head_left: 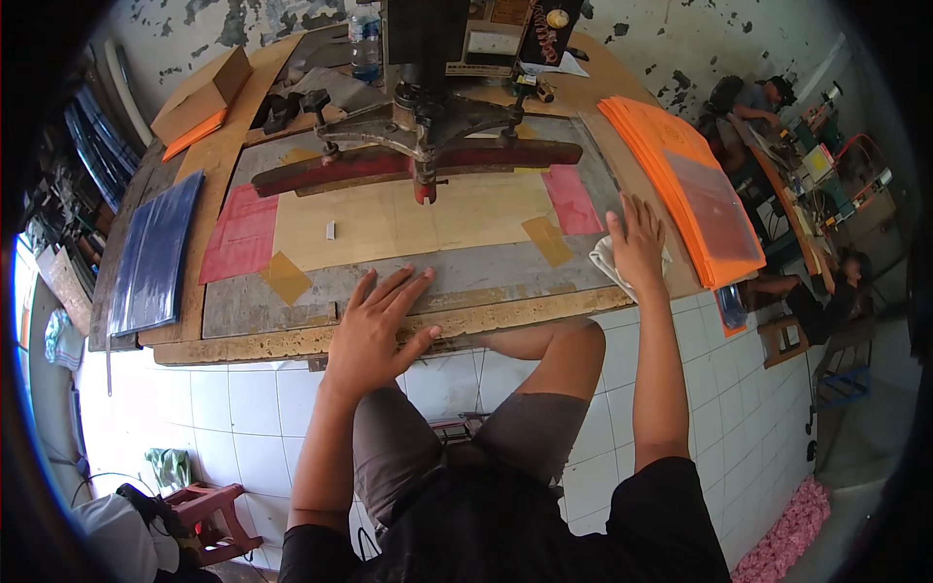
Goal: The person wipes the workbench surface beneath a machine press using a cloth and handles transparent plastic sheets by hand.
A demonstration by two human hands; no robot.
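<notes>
My left hand [379, 325] lies open at the front edge of the worktable, fingers spread over the grey metal plate [457, 277]. On the plate's right side, my right hand [639, 248] rests flat with its fingers stretched out over a crumpled white cloth [604, 258]. A long yellowish sheet [408, 223] covers the plate's middle, with red pieces at both ends and brown tape at its near corners. A small white piece [330, 230] sits on that sheet. Above its far part hangs the red curved bar [496, 155] of a press.
Orange folders [646, 141] are stacked at the right, clear plastic on top. Dark blue plastic sheets [160, 253] lie at the left. Behind are a cardboard box [199, 97] and a water bottle [364, 44]. A red stool [219, 515] stands lower left; two people sit far right.
</notes>
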